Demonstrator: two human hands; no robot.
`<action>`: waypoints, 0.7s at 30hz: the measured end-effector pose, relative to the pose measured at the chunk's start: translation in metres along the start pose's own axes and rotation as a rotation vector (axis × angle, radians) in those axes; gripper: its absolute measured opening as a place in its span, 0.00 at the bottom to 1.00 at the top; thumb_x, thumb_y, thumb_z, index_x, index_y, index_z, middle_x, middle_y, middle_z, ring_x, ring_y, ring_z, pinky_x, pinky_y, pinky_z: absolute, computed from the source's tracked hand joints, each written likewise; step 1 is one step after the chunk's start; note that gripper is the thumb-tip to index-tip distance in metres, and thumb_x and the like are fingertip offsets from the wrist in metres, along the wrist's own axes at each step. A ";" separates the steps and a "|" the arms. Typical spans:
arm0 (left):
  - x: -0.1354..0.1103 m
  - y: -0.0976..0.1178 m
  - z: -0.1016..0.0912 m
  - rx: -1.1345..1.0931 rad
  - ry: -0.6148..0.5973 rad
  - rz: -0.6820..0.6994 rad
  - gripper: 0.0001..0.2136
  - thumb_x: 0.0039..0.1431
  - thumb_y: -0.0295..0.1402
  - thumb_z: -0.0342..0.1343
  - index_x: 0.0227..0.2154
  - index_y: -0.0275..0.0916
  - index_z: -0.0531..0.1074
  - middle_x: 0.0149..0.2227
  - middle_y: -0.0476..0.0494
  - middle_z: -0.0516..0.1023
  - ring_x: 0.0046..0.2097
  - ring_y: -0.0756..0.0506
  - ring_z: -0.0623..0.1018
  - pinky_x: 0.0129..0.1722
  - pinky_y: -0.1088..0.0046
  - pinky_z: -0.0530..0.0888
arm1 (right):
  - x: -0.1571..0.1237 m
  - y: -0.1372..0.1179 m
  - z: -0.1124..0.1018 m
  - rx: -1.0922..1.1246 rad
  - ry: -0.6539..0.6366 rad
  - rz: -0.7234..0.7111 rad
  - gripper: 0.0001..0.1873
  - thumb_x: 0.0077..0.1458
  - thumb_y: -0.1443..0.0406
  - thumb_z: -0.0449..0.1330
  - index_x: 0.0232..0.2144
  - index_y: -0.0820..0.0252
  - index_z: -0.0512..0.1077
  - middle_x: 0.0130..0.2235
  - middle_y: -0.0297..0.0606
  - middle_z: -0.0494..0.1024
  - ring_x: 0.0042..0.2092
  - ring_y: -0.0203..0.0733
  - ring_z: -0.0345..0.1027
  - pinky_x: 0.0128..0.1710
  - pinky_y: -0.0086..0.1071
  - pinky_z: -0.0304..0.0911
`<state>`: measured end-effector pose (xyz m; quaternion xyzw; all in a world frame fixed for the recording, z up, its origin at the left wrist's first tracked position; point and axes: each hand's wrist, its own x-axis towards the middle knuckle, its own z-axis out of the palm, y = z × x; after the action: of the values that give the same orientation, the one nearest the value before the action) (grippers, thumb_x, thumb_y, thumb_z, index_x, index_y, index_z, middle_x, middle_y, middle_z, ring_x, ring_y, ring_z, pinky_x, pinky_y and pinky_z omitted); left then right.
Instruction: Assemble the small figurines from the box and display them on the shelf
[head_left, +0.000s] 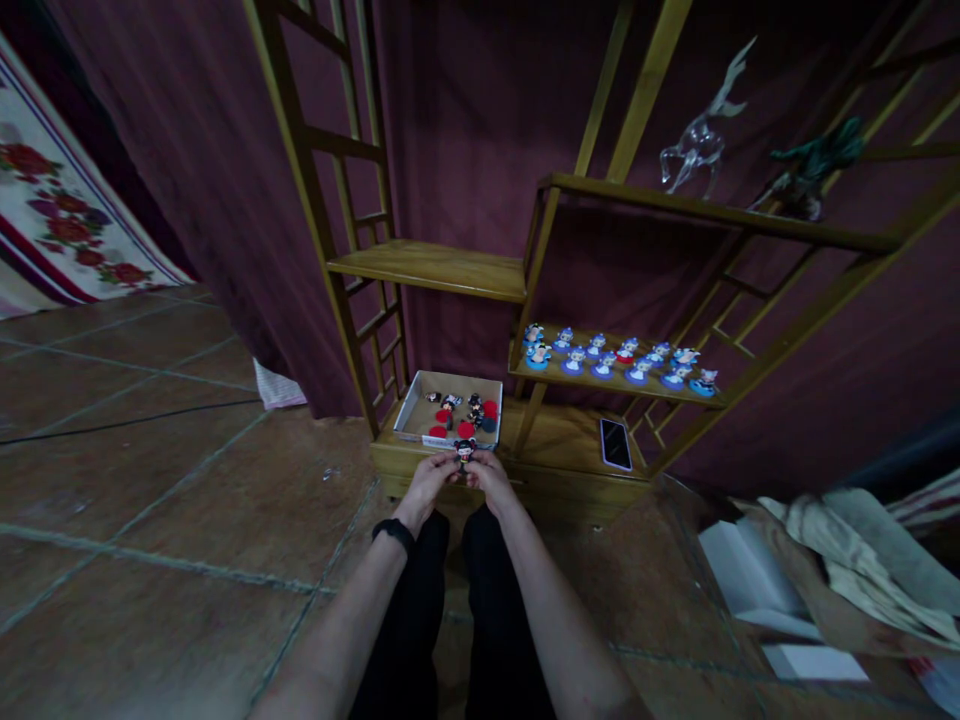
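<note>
A small doll figurine (465, 452) with black hair buns and red on it is held upright between my two hands, just in front of an open cardboard box. My left hand (433, 478), with a dark band on its wrist, pinches the figurine from the left. From the other side my right hand (491, 474) grips it with closed fingers. Inside the cardboard box (409, 412) lie several black-haired figurine pieces (475, 405) and round red bases (466, 429). The underside of the held figurine is hidden by my fingers.
Several blue and white figurines (604, 364) stand in rows on a wooden shelf (555, 372) to the right. A phone (616, 444) lies below them. A glass horse (694, 150) and a dark green statue (817, 165) stand higher up. White boxes (754, 570) and cloth lie on the right floor.
</note>
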<state>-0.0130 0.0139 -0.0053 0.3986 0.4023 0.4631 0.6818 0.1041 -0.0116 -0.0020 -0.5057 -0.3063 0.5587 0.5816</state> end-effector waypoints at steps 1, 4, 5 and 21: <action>0.000 0.000 0.000 -0.013 -0.010 0.000 0.14 0.36 0.28 0.63 0.31 0.33 0.75 0.28 0.45 0.77 0.23 0.54 0.71 0.25 0.78 0.67 | 0.000 0.000 0.000 0.006 0.001 0.000 0.13 0.33 0.67 0.60 0.28 0.60 0.68 0.22 0.27 0.71 0.19 0.28 0.58 0.20 0.23 0.54; -0.001 0.002 0.002 -0.049 -0.031 0.003 0.15 0.36 0.28 0.63 0.32 0.33 0.74 0.29 0.44 0.77 0.25 0.54 0.72 0.26 0.79 0.67 | 0.002 0.001 -0.002 0.030 -0.002 0.003 0.14 0.33 0.66 0.61 0.29 0.59 0.69 0.23 0.27 0.71 0.20 0.27 0.60 0.21 0.23 0.56; -0.002 0.002 0.002 -0.056 -0.033 0.005 0.15 0.36 0.28 0.64 0.33 0.33 0.74 0.30 0.44 0.77 0.25 0.53 0.72 0.26 0.79 0.67 | 0.003 0.002 -0.002 0.039 -0.006 0.008 0.14 0.33 0.66 0.61 0.30 0.59 0.70 0.24 0.27 0.72 0.20 0.28 0.61 0.22 0.24 0.57; -0.009 0.006 0.006 0.229 -0.042 0.163 0.19 0.36 0.33 0.64 0.35 0.33 0.72 0.24 0.49 0.75 0.26 0.51 0.72 0.30 0.76 0.68 | 0.005 0.006 -0.008 0.126 0.036 -0.030 0.20 0.35 0.60 0.64 0.35 0.60 0.72 0.28 0.34 0.76 0.25 0.33 0.66 0.27 0.29 0.62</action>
<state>-0.0113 0.0052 0.0040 0.5147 0.4047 0.4596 0.6001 0.1103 -0.0090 -0.0107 -0.4732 -0.2676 0.5589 0.6262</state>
